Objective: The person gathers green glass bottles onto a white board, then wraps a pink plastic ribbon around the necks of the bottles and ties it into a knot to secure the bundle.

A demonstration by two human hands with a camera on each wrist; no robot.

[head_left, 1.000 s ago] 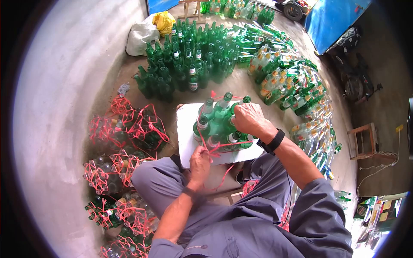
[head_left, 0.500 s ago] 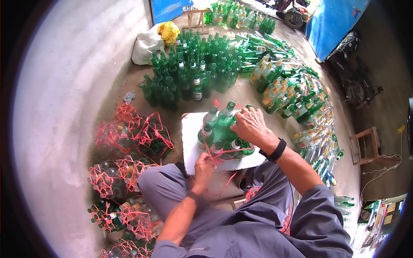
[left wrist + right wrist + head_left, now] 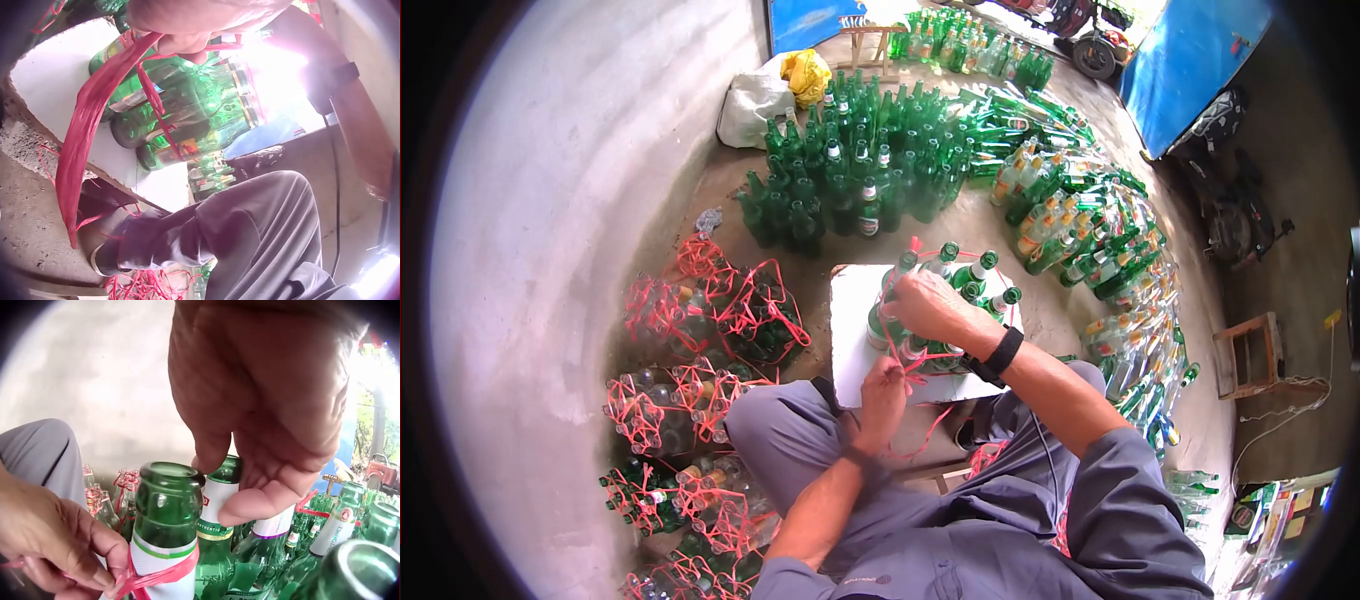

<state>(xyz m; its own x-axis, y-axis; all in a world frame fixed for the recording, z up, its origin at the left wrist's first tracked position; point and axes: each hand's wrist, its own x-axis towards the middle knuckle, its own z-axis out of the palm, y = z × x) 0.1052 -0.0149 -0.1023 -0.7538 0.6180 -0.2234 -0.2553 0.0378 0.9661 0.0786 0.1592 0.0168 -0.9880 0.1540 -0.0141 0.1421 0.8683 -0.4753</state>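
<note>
On a white board in front of the knees stands a bundle of green bottles with pink plastic strapping drawn round their necks. My left hand pinches the strapping at the near left corner of the bundle; a flat length of it hangs from the fingers in the left wrist view. Over the left side of the bundle, my right hand has its thumb and fingers round the neck of a labelled green bottle. It hides several bottle tops from the head view.
Strapped bottle bundles line the left wall. Loose green bottles stand beyond the board, and more bottles lie and stand along the right. A wooden frame is at the far right. Pink strapping lies by the foot.
My right hand has moved left across the bundle, from the right-side bottles to one on the left. The left hand keeps its pinch on the strapping. The head view has shifted slightly.
</note>
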